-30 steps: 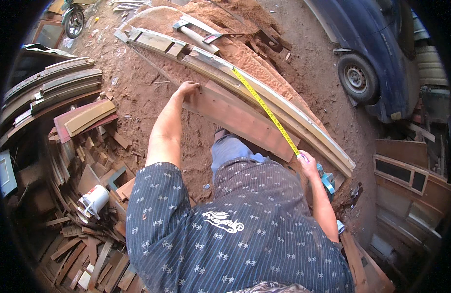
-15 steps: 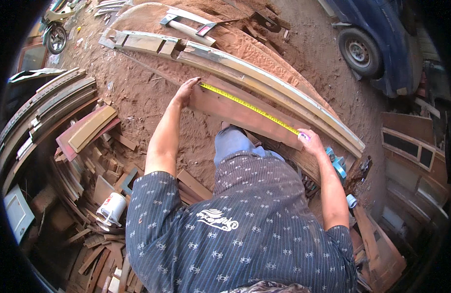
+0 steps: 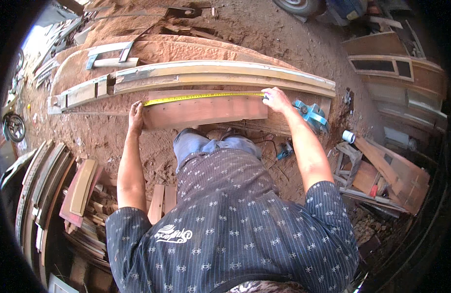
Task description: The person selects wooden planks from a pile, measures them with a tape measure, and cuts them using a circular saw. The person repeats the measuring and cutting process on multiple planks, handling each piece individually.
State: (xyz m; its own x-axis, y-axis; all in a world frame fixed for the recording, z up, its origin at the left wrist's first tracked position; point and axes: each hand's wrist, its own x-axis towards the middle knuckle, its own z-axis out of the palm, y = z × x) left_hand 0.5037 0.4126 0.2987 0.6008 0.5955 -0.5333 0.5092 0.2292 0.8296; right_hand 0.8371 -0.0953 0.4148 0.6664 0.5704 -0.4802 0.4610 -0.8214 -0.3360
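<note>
White lettering [image 3: 173, 234] stands on the dark shirt [image 3: 264, 219], with the yellow tape's markings [image 3: 206, 96] unreadably small

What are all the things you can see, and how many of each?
Tape measure: 1, yellow, stretched along the board between the hands
Board: 1, reddish brown, in front of the legs
Beams: several, tan and whitish, just beyond the board
Power tool: 1, blue-green, right of the right hand
Sawdust or dirt: heaped, no count, orange-brown, beyond the beams
Car: 1, dark blue, top right, cut off
Motorbike wheel: 1, black, far left
Scrap wood: too many to count, mixed colours, lower left and right
Jeans: 1 pair, blue, below the board
Shirt: 1, dark, patterned, bottom middle
Left hand: 1, bare, at the board's left end
Right hand: 1, bare, holding the tape measure
</note>
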